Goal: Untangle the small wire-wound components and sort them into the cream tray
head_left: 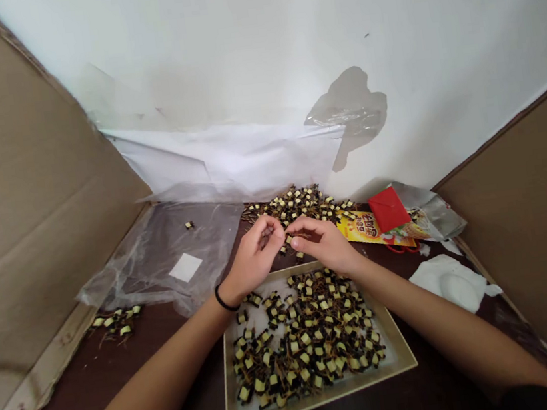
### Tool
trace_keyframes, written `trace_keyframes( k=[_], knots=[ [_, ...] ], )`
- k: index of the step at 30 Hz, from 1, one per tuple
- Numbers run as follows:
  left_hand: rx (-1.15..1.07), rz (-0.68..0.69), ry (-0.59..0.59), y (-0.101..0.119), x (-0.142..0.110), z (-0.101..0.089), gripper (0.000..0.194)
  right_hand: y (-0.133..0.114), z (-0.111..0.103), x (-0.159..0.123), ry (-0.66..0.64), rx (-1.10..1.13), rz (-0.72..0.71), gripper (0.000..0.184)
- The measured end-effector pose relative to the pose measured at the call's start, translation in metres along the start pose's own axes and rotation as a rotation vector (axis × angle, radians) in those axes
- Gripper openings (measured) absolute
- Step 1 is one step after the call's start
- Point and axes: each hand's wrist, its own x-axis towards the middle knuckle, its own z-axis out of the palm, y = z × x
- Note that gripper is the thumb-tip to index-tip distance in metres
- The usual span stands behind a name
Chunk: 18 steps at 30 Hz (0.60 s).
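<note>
On the dark brown desk (165, 343), a shallow tray (396, 350) of yellow-and-black pieces (295, 347) sits between the forearms, with a loose heap (303, 201) of similar pieces beyond it. Above the tray's far edge, the left hand (257, 255) is curled, thumb near forefinger, and the right hand (329, 245) has thumb and forefinger slightly parted; one small piece (289, 240) shows at the right fingertips, but whether either hand grips it I cannot tell.

The wall (212, 45) rises behind the pile of small parts (304, 204), and cardboard panels (35, 196) close off both sides. Room to pass lies above the shallow tray (394, 349) and leftward over the plastic sheet (157, 240); rightward, the snack packet (368, 227) and white tissue (447, 281) obstruct.
</note>
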Motion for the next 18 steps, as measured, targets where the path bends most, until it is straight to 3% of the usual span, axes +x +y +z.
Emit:
trace_keyframes(
  k=[6,18],
  knots=[
    [0.187,-0.001,0.011,-0.0026,0.0007,-0.0011,0.024,-0.0009,-0.0002,0.0000,-0.005,0.024,0.023,0.024],
    [0.197,0.032,-0.051,-0.0004,0.0016,-0.0027,0.027,-0.0043,0.0038,-0.0001,0.014,0.246,0.199,0.035]
  ],
)
